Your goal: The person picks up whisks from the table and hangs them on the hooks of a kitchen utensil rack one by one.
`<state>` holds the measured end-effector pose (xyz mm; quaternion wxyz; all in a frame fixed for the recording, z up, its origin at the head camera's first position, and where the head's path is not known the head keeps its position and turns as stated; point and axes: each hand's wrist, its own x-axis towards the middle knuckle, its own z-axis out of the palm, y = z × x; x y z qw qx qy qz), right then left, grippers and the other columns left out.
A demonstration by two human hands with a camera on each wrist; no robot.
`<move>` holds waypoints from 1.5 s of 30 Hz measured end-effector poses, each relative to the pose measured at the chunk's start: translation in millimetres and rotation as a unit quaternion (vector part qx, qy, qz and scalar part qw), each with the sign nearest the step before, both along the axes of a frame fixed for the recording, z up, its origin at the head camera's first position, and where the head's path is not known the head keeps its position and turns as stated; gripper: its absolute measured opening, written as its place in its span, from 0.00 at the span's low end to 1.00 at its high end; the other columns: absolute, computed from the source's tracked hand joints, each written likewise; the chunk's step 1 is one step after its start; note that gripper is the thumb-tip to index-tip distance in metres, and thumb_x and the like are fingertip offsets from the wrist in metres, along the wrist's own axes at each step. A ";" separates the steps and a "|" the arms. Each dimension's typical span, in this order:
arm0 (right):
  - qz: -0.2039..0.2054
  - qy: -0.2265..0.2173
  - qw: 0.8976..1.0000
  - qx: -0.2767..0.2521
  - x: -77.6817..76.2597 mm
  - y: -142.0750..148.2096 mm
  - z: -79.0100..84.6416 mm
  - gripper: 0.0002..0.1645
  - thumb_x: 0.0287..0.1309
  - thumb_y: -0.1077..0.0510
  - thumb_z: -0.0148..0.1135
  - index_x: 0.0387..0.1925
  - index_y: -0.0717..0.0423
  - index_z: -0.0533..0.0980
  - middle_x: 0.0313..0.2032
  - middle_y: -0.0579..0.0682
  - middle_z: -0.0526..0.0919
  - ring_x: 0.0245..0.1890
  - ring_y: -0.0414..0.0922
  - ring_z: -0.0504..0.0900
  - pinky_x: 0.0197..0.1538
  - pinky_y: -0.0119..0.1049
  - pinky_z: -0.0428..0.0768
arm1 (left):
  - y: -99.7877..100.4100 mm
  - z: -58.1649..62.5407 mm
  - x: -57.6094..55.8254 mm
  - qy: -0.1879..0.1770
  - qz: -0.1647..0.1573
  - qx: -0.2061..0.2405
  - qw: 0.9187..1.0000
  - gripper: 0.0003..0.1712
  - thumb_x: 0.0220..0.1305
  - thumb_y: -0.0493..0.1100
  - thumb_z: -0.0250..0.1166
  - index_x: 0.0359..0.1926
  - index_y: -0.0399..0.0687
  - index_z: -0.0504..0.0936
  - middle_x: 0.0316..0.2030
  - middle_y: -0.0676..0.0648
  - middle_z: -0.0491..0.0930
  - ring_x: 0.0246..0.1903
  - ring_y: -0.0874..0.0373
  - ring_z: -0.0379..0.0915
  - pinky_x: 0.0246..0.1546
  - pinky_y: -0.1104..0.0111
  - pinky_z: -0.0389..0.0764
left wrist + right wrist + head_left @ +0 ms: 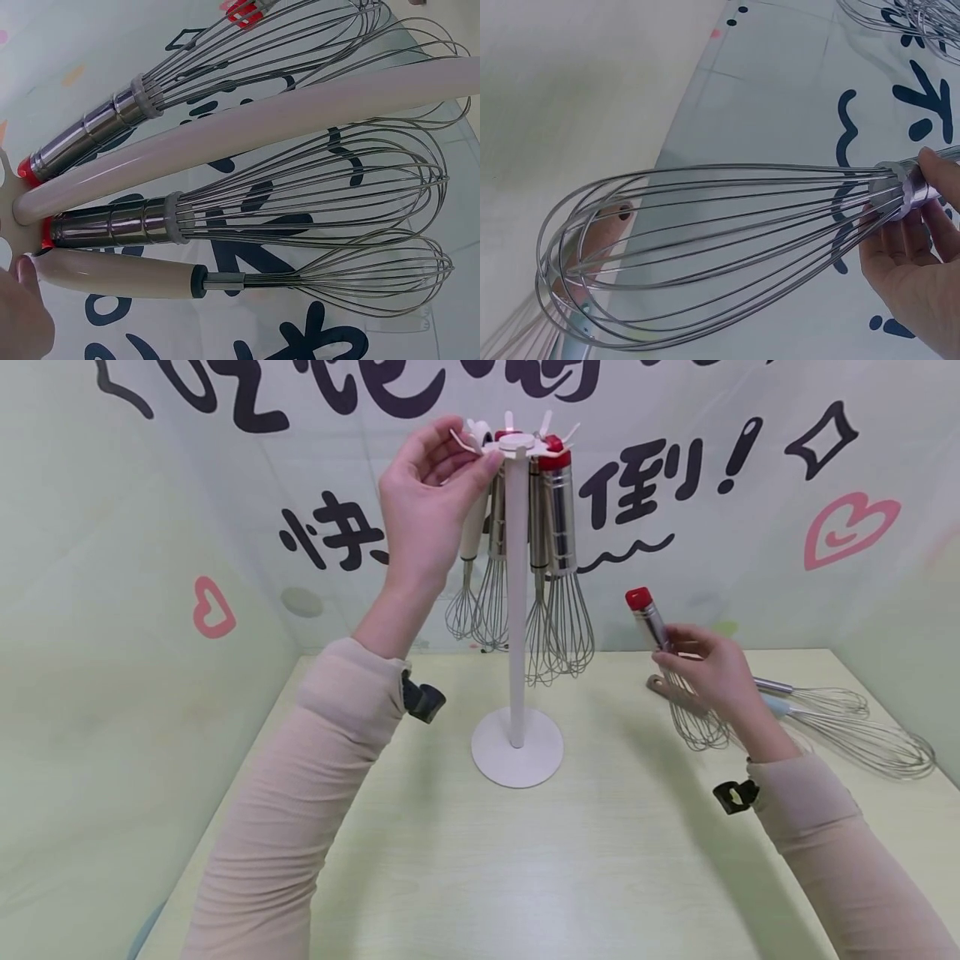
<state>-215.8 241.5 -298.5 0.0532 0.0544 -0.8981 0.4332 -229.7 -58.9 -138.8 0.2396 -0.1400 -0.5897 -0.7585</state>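
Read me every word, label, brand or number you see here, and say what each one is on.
"快", on the back wall, left of the stand.
"倒!", same wall, right of the stand.
Strokes between them: partly hidden by the hanging whisks, unreadable.
Top row, same wall: cut off, probably "吃饱喝".
Whisks and stand: no lettering I can make out.

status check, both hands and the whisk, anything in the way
Left hand at rack top. Right hand holding red-tipped whisk, apart from rack, off to its right. Possible snag near rack: hung whisks.
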 end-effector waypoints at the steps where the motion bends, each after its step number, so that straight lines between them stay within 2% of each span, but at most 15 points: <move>1: 0.000 0.000 1.000 0.000 0.0 -0.7 1.4 0.33 0.63 0.52 0.60 0.66 0.61 0.65 0.59 0.65 0.75 0.58 0.57 0.76 0.65 0.55 0.73 | -0.1 -0.5 -0.7 0.001 0.000 -0.001 1.000 0.27 0.49 0.26 0.70 0.53 0.32 0.75 0.38 0.48 0.78 0.39 0.61 0.76 0.51 0.75 0.82; 3: 0.000 0.001 1.000 -0.002 -0.1 -2.3 4.0 0.33 0.63 0.52 0.60 0.66 0.60 0.65 0.59 0.66 0.74 0.60 0.61 0.74 0.66 0.55 0.73 | -0.3 -1.1 -1.7 0.002 0.001 -0.002 1.000 0.28 0.49 0.27 0.71 0.53 0.32 0.75 0.38 0.48 0.79 0.39 0.61 0.77 0.51 0.75 0.82; 5: 0.004 0.004 1.000 -0.006 -0.1 -3.3 6.3 0.34 0.63 0.52 0.61 0.66 0.60 0.65 0.59 0.65 0.74 0.59 0.59 0.75 0.65 0.54 0.73 | -0.2 -2.0 -2.7 0.007 0.001 -0.005 1.000 0.28 0.49 0.27 0.71 0.53 0.32 0.75 0.38 0.48 0.79 0.39 0.61 0.77 0.51 0.75 0.82; 8: -0.002 0.008 1.000 -0.001 0.1 -5.3 9.5 0.33 0.62 0.51 0.61 0.66 0.58 0.66 0.59 0.63 0.75 0.55 0.46 0.79 0.63 0.39 0.78 | 0.4 -2.6 -2.9 0.013 0.001 -0.007 1.000 0.28 0.48 0.28 0.71 0.53 0.32 0.75 0.37 0.49 0.78 0.39 0.61 0.77 0.51 0.75 0.82; 11: 0.000 0.013 1.000 -0.004 -0.1 -6.8 11.9 0.33 0.62 0.51 0.61 0.66 0.58 0.66 0.59 0.63 0.76 0.53 0.40 0.79 0.62 0.36 0.78 | 1.0 -3.0 -2.6 0.014 0.002 -0.005 1.000 0.28 0.48 0.28 0.72 0.53 0.32 0.75 0.37 0.50 0.78 0.39 0.60 0.77 0.51 0.75 0.82; 12: -0.002 0.011 1.000 -0.004 -0.1 -7.5 12.8 0.33 0.62 0.50 0.61 0.66 0.57 0.66 0.59 0.63 0.76 0.53 0.40 0.79 0.62 0.36 0.78 | 1.0 -3.0 -2.5 0.013 0.004 -0.006 1.000 0.29 0.48 0.28 0.72 0.53 0.32 0.75 0.37 0.50 0.78 0.39 0.61 0.77 0.51 0.75 0.82; 15: 0.001 0.009 1.000 -0.014 -0.4 -9.0 15.2 0.33 0.63 0.51 0.60 0.66 0.57 0.65 0.60 0.63 0.75 0.57 0.49 0.78 0.64 0.43 0.77 | 1.0 -3.5 -2.6 0.012 0.007 -0.009 1.000 0.29 0.48 0.29 0.73 0.53 0.32 0.75 0.37 0.50 0.78 0.40 0.61 0.77 0.51 0.76 0.82; 17: -0.003 0.007 1.000 -0.016 0.0 -10.1 17.4 0.32 0.63 0.51 0.60 0.66 0.55 0.65 0.60 0.63 0.75 0.57 0.48 0.78 0.62 0.35 0.79 | 1.1 -3.6 -2.9 0.013 0.008 -0.011 1.000 0.29 0.48 0.29 0.73 0.53 0.32 0.75 0.37 0.50 0.78 0.40 0.61 0.77 0.52 0.76 0.81; 20: -0.002 0.009 1.000 -0.027 -0.3 -11.1 20.0 0.32 0.63 0.51 0.60 0.66 0.55 0.65 0.61 0.63 0.75 0.52 0.37 0.80 0.53 0.20 0.79 | 1.6 -3.8 -3.3 0.014 0.011 -0.010 1.000 0.29 0.47 0.29 0.73 0.53 0.32 0.75 0.38 0.50 0.78 0.40 0.61 0.77 0.51 0.76 0.81; 22: 0.000 0.012 0.999 -0.035 -0.5 -11.8 22.0 0.32 0.63 0.51 0.60 0.66 0.55 0.64 0.61 0.64 0.74 0.48 0.30 0.79 0.48 0.14 0.77 | 2.2 -3.7 -3.4 0.014 0.013 -0.009 1.000 0.29 0.47 0.29 0.73 0.53 0.32 0.75 0.38 0.49 0.78 0.40 0.61 0.77 0.51 0.76 0.81; 28: 0.003 0.023 0.999 -0.034 -0.5 -14.0 28.4 0.33 0.63 0.51 0.61 0.66 0.54 0.63 0.59 0.64 0.75 0.42 0.23 0.77 0.50 0.17 0.79 | 5.7 -4.7 -3.0 0.013 0.028 -0.017 0.999 0.29 0.47 0.30 0.73 0.52 0.32 0.75 0.38 0.50 0.77 0.40 0.62 0.76 0.51 0.77 0.81; 34: -0.003 0.041 0.998 -0.038 -2.7 -17.5 34.4 0.32 0.61 0.53 0.62 0.64 0.53 0.64 0.57 0.63 0.77 0.37 0.20 0.76 0.44 0.12 0.75 | 9.3 -5.8 -1.1 0.017 0.036 -0.016 0.999 0.28 0.47 0.30 0.73 0.51 0.32 0.74 0.38 0.50 0.76 0.39 0.62 0.76 0.50 0.77 0.81; 40: -0.006 0.068 0.996 -0.059 -3.1 -20.0 42.4 0.29 0.58 0.55 0.65 0.60 0.50 0.67 0.46 0.45 0.83 0.36 0.23 0.79 0.44 0.13 0.77 | 12.3 -6.4 1.1 0.023 0.037 -0.018 0.999 0.28 0.48 0.30 0.73 0.51 0.32 0.74 0.37 0.51 0.76 0.39 0.63 0.75 0.51 0.77 0.82; 45: -0.007 0.077 0.995 -0.069 -1.5 -23.0 51.8 0.27 0.58 0.54 0.66 0.58 0.46 0.68 0.43 0.37 0.81 0.37 0.23 0.80 0.55 0.28 0.82 | 12.0 -6.1 1.4 0.025 0.039 -0.032 0.998 0.28 0.48 0.31 0.73 0.51 0.32 0.74 0.37 0.51 0.75 0.39 0.63 0.75 0.51 0.77 0.81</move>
